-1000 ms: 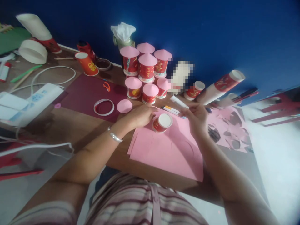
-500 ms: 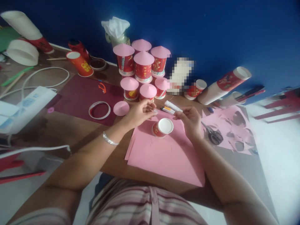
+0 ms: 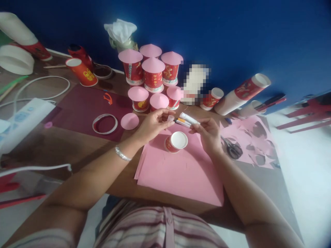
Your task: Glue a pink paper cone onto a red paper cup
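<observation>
A red paper cup (image 3: 176,142) stands upside down on a stack of pink paper sheets (image 3: 181,172), untouched. Just above it my left hand (image 3: 153,123) is closed in a pinch on a small pale piece (image 3: 170,118) that I cannot make out. My right hand (image 3: 210,133) is closed round the end of a white tube (image 3: 189,118), which points left toward the left fingertips. Two markers (image 3: 181,121) lie on the table right under the tube.
Several red cups with pink cone lids (image 3: 152,77) cluster behind the hands. A pink disc (image 3: 129,121) and a tape ring (image 3: 104,124) lie on a maroon sheet (image 3: 80,106). Scissors (image 3: 234,150) rest on cut pink scraps (image 3: 252,137). A lying cup stack (image 3: 241,92) is at right, a power strip (image 3: 24,119) at left.
My left hand has left the upturned cup and risen to meet the tube. My right hand has brought the tube left and nearer. The cup stays put.
</observation>
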